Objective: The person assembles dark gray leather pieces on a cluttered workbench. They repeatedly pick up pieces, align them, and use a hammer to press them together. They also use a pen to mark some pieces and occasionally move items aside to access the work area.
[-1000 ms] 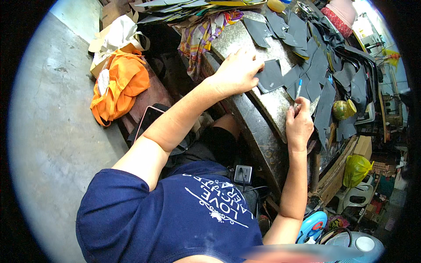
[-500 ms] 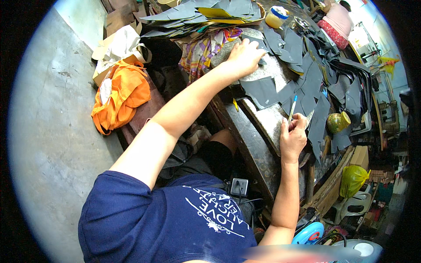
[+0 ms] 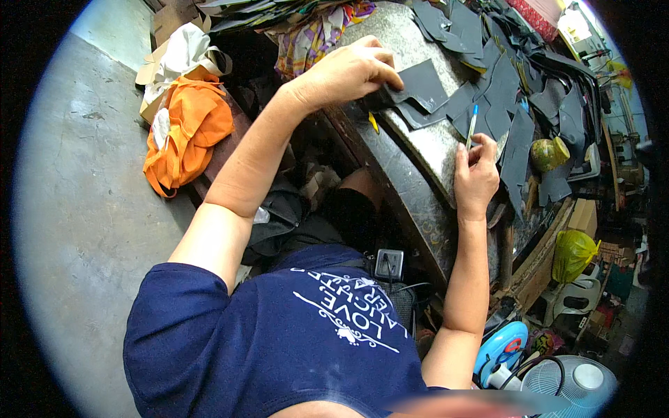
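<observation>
Left hand (image 3: 348, 70): fingers pinch dark cutout (image 3: 412, 87) at its near edge, on slab (image 3: 432, 150).
Right hand (image 3: 475, 174): closed around pen (image 3: 472, 125), tip up.
Cutout: between hands.

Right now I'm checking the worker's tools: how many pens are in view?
1: a blue-tipped pen held upright in the right hand over the stone slab. Others may be hidden under the dark cut pieces.

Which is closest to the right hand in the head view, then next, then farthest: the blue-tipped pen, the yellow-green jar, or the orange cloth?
1. Blue-tipped pen: held in the right hand, sticking up from the fingers.
2. Yellow-green jar: on the bench just to the hand's right.
3. Orange cloth: far to the left, beyond the left forearm.
</observation>
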Available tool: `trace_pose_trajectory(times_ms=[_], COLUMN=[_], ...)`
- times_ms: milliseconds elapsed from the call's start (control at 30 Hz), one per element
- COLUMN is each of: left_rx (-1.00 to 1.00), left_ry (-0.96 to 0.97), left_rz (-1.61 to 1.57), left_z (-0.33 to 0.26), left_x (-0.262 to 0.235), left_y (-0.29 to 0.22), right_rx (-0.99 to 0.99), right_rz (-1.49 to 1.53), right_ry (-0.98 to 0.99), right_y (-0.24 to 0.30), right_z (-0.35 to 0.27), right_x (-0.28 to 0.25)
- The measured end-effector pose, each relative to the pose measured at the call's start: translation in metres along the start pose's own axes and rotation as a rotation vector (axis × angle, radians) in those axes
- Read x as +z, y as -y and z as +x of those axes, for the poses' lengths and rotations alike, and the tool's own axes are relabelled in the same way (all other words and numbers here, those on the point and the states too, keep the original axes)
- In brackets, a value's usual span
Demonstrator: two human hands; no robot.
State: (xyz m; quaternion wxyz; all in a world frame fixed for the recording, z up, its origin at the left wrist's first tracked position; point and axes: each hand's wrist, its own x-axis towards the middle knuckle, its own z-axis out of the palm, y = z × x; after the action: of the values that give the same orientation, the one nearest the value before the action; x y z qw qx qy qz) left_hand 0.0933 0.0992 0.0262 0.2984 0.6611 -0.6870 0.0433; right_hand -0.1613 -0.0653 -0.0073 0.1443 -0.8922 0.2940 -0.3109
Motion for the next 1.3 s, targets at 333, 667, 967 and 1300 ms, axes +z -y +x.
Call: trace_pose_trajectory(times_ms=[333, 667, 967, 1300], left_rx=[-0.103, -0.532, -0.296, -0.277], left_ry=[-0.017, -0.138, -0.029, -0.048], left_rz=[0.201, 0.348, 0.42, 0.417], left_z=[0.005, 0.007, 0.112, 0.167], left_x=[0.02, 0.015, 0.052, 0.072], left_y=[-0.032, 0.009, 0.026, 0.068], right_rx=[-0.046, -0.042, -0.006, 0.008], right_rz=[0.002, -0.013, 0.036, 0.093], right_ry=[-0.03, -0.035, -0.041, -0.048], right_y=[0.003, 0.004, 0.002, 0.0], right_z=[0.0, 0.0, 0.0, 0.0], right_x=[-0.002, -0.002, 0.001, 0.0])
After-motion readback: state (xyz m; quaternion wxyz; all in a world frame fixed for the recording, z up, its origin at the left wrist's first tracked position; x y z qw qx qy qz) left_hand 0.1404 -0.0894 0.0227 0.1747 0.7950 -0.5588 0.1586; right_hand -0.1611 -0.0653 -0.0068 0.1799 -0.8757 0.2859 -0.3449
